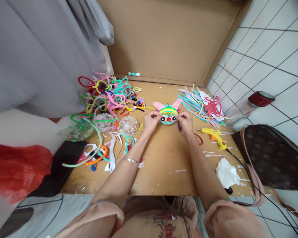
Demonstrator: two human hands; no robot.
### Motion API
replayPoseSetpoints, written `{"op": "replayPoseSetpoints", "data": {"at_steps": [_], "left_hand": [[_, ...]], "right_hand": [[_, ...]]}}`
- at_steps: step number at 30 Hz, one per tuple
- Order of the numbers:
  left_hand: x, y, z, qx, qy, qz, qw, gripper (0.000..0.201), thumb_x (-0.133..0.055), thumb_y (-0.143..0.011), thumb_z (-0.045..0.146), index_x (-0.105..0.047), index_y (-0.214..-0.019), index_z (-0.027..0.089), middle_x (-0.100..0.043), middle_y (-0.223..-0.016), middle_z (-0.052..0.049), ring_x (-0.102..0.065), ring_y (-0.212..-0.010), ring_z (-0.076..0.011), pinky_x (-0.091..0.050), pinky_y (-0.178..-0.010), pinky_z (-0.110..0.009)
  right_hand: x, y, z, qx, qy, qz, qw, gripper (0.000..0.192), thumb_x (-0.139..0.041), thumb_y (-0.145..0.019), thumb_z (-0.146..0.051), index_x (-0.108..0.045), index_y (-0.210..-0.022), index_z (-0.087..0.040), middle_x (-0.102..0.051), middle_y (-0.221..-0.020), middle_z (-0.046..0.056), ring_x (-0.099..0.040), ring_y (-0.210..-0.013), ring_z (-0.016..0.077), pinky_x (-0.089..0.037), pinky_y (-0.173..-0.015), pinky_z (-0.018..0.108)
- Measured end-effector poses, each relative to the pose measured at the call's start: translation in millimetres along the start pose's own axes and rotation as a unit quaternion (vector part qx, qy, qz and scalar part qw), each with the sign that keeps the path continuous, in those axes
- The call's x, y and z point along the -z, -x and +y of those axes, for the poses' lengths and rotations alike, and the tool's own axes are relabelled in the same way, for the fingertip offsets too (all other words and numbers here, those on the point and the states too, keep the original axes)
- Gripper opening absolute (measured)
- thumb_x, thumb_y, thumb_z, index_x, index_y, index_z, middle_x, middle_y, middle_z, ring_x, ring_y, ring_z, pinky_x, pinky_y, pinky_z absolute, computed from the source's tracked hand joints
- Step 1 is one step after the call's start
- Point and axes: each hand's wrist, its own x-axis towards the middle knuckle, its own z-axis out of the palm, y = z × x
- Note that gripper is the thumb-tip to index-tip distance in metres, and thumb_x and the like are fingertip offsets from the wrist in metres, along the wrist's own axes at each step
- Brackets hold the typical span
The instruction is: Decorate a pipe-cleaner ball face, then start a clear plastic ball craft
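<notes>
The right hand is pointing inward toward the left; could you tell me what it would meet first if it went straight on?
Most likely the striped animal-face craft that the right hand already pinches at its edge; beyond it comes the left hand.

A single view from a camera worn on the person's head, looking forward and steeply down. The table (164,172) fills the middle of the frame, close below, its far edge against a cardboard wall (164,36) straight ahead. Both forearms reach away from the bottom edge toward the centre, with the left hand (151,120) and right hand (185,121) near mid-frame. The person's lap shows at the very bottom. Tiled floor (270,49) runs along the right, grey cloth (39,49) at upper left. The wide lens bends the edges.
</notes>
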Motion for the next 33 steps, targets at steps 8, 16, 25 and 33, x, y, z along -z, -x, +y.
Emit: {"op": "replayPoseSetpoints", "data": {"at_steps": [8,16,25,33], "left_hand": [[-0.2,-1.1,-1.1,0.033,0.041,-0.006,0.999,0.013,-0.075,-0.057,0.023,-0.064,-0.062,0.017,-0.066,-0.063,0.002,-0.057,-0.063,-0.0113,-0.048,-0.069,-0.025],[2.4,-1.2,-2.8,0.054,0.075,-0.026,0.995,0.02,-0.081,-0.055,0.028,-0.068,-0.065,0.016,-0.068,-0.064,0.001,-0.057,-0.064,-0.0111,-0.048,-0.071,-0.026],[4.7,-4.5,-5.4,0.061,0.085,-0.035,0.994,0.024,-0.085,-0.055,0.029,-0.071,-0.068,0.015,-0.069,-0.066,0.001,-0.057,-0.065,-0.0106,-0.047,-0.074,-0.026],[3.5,-1.8,-0.5,0.051,0.068,-0.032,0.996,0.019,-0.082,-0.058,0.028,-0.069,-0.066,0.016,-0.067,-0.065,0.001,-0.057,-0.065,-0.0117,-0.047,-0.072,-0.026]], "right_hand": [[3.8,-0.1,-1.0,-0.06,-0.046,-0.024,0.997,0.032,-0.082,-0.053,-0.036,-0.053,-0.056,-0.022,-0.054,-0.052,-0.006,-0.042,-0.05,0.0076,-0.034,-0.052,0.023],[4.8,0.2,-4.7,-0.103,-0.06,-0.029,0.992,0.027,-0.079,-0.051,-0.032,-0.054,-0.056,-0.022,-0.052,-0.049,-0.007,-0.04,-0.049,0.0063,-0.03,-0.05,0.021],[3.3,1.2,-6.1,-0.107,-0.062,-0.014,0.992,0.026,-0.077,-0.048,-0.033,-0.055,-0.055,-0.021,-0.053,-0.049,-0.007,-0.041,-0.049,0.006,-0.031,-0.051,0.021],[4.1,2.1,-7.0,-0.107,-0.057,-0.013,0.993,0.027,-0.079,-0.047,-0.034,-0.058,-0.056,-0.021,-0.054,-0.049,-0.006,-0.038,-0.047,0.0052,-0.027,-0.048,0.02]]}}
